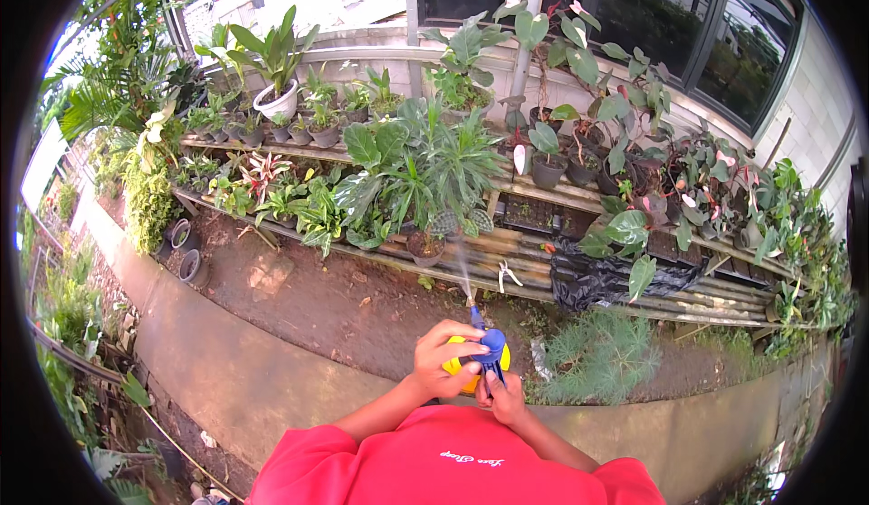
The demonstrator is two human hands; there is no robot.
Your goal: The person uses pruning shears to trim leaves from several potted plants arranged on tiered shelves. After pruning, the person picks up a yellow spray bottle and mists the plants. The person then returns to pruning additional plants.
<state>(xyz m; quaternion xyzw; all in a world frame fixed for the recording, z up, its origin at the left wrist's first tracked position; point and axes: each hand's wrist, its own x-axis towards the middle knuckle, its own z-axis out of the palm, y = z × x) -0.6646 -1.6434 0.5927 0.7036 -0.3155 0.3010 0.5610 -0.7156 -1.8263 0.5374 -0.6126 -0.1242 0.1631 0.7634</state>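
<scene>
A pump sprayer with a yellow bottle (471,384) and a blue head (493,343) is held close to my chest. My left hand (441,361) curls its fingers around the side of the head and the top of the bottle. Around the blue handle, my right hand (504,395) is closed with the thumb on top. From the brass-coloured nozzle (470,298) a fine spray (464,264) fans away from me toward a potted plant with long narrow leaves (434,172). Its pot (426,250) sits on the lower slatted shelf. The bottle's lower part is hidden.
White-handled pruning shears (508,277) lie at the slatted shelf's (669,307) front edge, left of crumpled black plastic (590,277). Potted plants crowd both tiers. Two empty pots (194,267) stand on the soil at left. A feathery green plant (601,356) grows beside the concrete path (271,383).
</scene>
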